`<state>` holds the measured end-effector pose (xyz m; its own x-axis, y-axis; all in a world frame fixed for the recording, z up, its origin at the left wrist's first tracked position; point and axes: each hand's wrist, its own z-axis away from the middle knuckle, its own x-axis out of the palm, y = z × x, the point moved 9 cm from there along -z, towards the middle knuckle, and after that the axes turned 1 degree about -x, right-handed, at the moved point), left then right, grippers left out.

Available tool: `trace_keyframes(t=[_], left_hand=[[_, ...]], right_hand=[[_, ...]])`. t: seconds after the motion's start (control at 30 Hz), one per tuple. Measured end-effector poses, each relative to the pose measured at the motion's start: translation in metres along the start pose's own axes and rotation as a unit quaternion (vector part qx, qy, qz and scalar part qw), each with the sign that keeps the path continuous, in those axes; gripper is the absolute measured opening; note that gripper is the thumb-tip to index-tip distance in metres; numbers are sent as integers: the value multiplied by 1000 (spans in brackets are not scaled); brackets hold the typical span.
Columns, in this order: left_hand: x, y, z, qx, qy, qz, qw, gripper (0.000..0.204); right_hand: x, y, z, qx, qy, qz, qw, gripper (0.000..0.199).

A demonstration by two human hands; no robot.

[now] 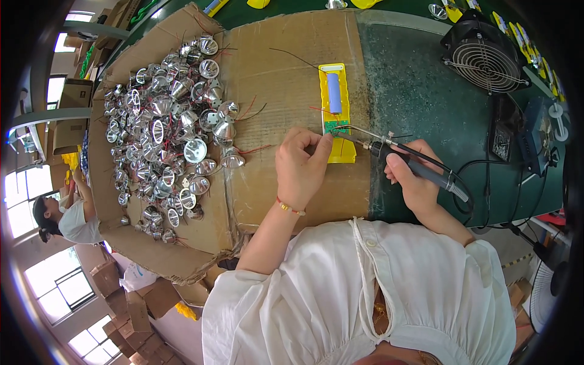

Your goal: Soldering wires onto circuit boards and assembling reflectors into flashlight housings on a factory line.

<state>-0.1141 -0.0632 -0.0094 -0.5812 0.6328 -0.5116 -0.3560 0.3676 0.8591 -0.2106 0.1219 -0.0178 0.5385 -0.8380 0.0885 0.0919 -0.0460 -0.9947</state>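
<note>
On the cardboard lies a yellow plastic housing with a blue cylindrical battery cell in its upper part. Below the cell sits a small green circuit board, with thin red and black wires around it. My left hand is closed, thumb and forefinger pinched at the board's left edge; what they hold is too small to make out. In my right hand is a black-handled soldering iron, its tip pointing left at the board. A thin metal feed tube runs along the iron toward the same spot.
A large cardboard box of silvery reflector cups with wires stands at the left. At the right are a black fan with a wire guard, a blue device and black cables. A co-worker is at far left.
</note>
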Motion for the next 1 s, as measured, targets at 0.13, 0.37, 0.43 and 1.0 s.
trace_keyframes(t=[0.13, 0.37, 0.43, 1.0], left_hand=[[1, -1, -1, -3, 1, -1, 1000, 18], [3, -3, -2, -4, -16, -24, 1000, 23], [2, -5, -2, -7, -17, -22, 1000, 23], [4, -10, -4, -40, -48, 36, 997, 19]], right_hand=[[-2, 4, -3, 28, 9, -22, 999, 16], [-11, 3, 3, 5, 37, -94, 995, 14], [-16, 1, 2, -2, 38, -85, 996, 15], [-7, -5, 1, -55, 3, 49, 997, 16]])
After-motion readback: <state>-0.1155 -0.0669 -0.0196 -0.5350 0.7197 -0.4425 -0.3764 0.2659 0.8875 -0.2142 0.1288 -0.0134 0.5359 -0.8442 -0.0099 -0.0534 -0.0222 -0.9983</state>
